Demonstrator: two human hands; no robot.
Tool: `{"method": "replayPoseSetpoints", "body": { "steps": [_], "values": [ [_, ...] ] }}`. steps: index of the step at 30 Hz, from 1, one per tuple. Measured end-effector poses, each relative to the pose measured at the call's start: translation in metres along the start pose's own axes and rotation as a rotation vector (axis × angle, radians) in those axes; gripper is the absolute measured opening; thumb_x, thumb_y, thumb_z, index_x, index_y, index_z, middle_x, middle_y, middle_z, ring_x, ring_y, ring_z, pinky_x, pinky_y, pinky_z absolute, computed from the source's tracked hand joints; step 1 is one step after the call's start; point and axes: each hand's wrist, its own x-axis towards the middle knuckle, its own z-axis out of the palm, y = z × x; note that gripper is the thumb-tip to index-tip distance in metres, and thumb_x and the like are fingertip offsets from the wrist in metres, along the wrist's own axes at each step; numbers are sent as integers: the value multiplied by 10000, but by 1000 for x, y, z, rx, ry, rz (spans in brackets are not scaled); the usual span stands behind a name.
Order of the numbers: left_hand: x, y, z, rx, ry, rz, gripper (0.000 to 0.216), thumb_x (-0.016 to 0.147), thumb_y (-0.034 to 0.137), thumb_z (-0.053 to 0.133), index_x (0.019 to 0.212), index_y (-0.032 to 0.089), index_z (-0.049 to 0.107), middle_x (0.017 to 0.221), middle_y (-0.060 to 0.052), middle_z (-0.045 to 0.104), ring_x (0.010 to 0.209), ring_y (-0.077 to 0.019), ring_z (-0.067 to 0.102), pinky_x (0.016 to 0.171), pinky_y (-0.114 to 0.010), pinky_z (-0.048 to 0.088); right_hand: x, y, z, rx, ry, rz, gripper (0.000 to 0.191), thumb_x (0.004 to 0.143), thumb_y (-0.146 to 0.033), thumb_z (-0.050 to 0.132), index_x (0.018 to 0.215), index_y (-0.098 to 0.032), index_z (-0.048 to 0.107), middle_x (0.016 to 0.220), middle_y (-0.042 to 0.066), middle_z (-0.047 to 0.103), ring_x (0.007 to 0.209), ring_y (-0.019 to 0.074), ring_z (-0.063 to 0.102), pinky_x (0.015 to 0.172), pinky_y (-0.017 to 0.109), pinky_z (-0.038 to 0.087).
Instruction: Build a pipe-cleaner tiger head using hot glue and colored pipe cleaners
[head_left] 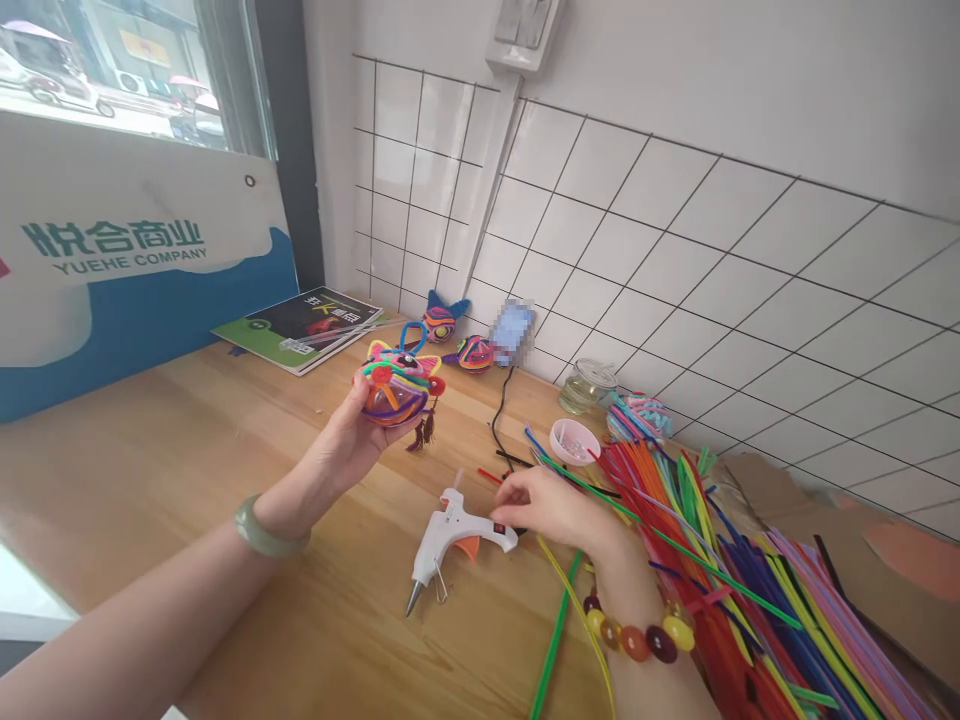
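1. On my feed, a white wall [750, 70] carries 2 sections of black wire grid [651, 134].
2. I see a white box [523, 36] mounted high, with pale conduit [496, 170] running down from it.
3. Upper left, a window [120, 60] shows a bright street beside a dark upright [291, 130].
4. Below it I read "YUEHE COMPANY" on a panel [165, 315].
5. I look down on a wooden tabletop [217, 430].

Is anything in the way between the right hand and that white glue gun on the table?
Nothing visible is. The right hand is at the handle end of the glue gun, though whether the fingertips touch it is hard to tell. The green pipe cleaner below the wrist lies off to one side.
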Motion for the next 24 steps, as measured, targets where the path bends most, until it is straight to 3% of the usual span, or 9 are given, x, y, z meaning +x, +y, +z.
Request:
{"method": "replayPoseSetpoints", "body": {
  "steps": [5,9,11,14,19,24],
  "values": [
    [-2,-2,2,-7,-24,-25,446,887,489,523,1165,154,620,1198,-120,667,1068,-268,652,939,-412,520,8,-11,23,9,-166,-78,220,646,-331,733,795,-172,699,701,-19,642,634,116,528,537,210,338],
    [-4,-5,1,-26,-60,-30,395,877,437,565,1157,166,631,1196,-110,670,1077,-268,647,951,-414,509,11,-12,24,42,-281,-112,254,698,-395,703,687,-146,653,577,-53,522,533,79,417,477,209,254],
    [-4,-6,-1,-36,-90,-27,396,869,436,579,1155,168,635,1187,-110,675,1067,-271,651,941,-411,516,7,-15,21,86,-313,-136,273,738,-416,670,737,-144,643,639,-45,552,562,79,441,491,202,288],
    [-5,-5,-2,-38,-120,-23,435,872,461,563,1174,153,627,1208,-127,662,1084,-278,641,948,-408,511,-2,-24,13,311,-266,-156,309,768,-408,659,930,-150,610,792,-4,620,648,97,528,557,205,377],
    [-6,-4,1,-41,-102,-9,423,883,439,552,1179,144,618,1241,-140,640,1124,-294,616,972,-434,488,-12,-33,7,761,-86,-266,427,787,-582,615,879,-172,533,575,-58,506,415,54,369,468,227,323],
    [-9,-3,6,-6,-87,-24,448,861,399,595,1217,128,580,1218,-174,646,1110,-311,622,957,-441,491,-14,-40,11,787,103,-328,359,855,-530,559,852,-172,581,503,-29,517,441,98,415,458,248,295]
  ]
}}
